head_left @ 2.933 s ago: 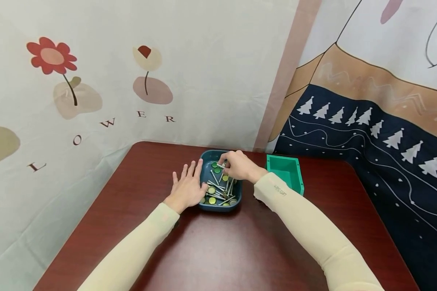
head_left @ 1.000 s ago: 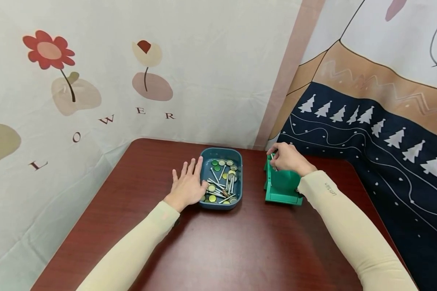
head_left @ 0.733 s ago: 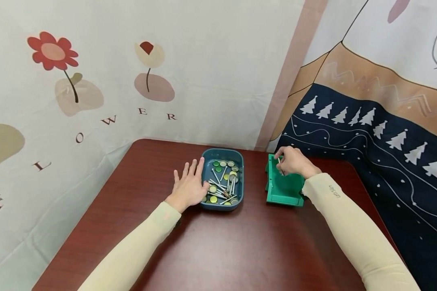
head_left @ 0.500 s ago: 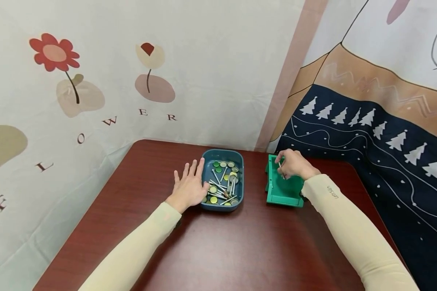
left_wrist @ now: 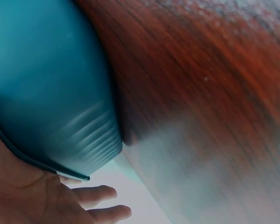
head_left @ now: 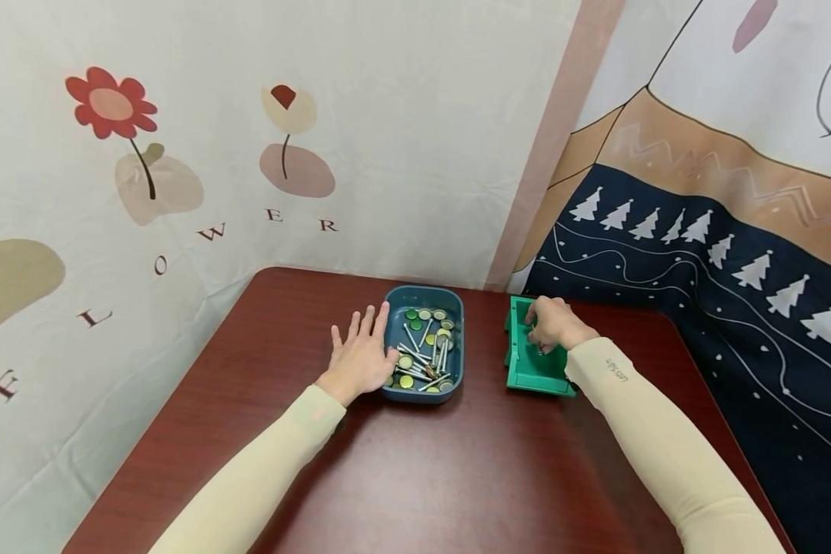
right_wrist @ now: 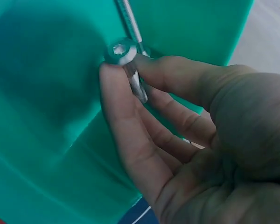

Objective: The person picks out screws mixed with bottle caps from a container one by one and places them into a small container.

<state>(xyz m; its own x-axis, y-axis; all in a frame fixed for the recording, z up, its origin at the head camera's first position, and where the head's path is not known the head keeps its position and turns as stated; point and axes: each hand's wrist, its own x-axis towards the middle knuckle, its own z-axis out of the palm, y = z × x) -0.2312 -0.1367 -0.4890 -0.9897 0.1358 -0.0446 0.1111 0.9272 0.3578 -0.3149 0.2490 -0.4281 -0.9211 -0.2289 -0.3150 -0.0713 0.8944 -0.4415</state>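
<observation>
My right hand (head_left: 556,323) reaches into the green plastic bin (head_left: 542,382). In the right wrist view its thumb and index finger pinch a silver hex-socket bolt (right_wrist: 122,50), head tilted toward the camera. A second bolt (right_wrist: 130,21) lies against the bin's inside, just beyond the fingertips. My left hand (head_left: 356,355) lies along the left side of the blue tray (head_left: 461,342), fingers spread and straight, thumb at the rim. The tray holds several bolts (head_left: 416,368) and several green, yellow and silver bottle caps (head_left: 406,381). In the left wrist view the tray's outer wall (left_wrist: 46,88) touches the palm.
Tray and bin stand apart near the back of the dark red wooden table (head_left: 415,477). Right behind the table hangs a pale printed cloth (head_left: 402,154); a navy cloth with white trees (head_left: 637,261) drapes at the right.
My right hand has carried the bolt from the blue tray over to the green bin, then lowered deeper into it. The left hand has stayed at the tray's side.
</observation>
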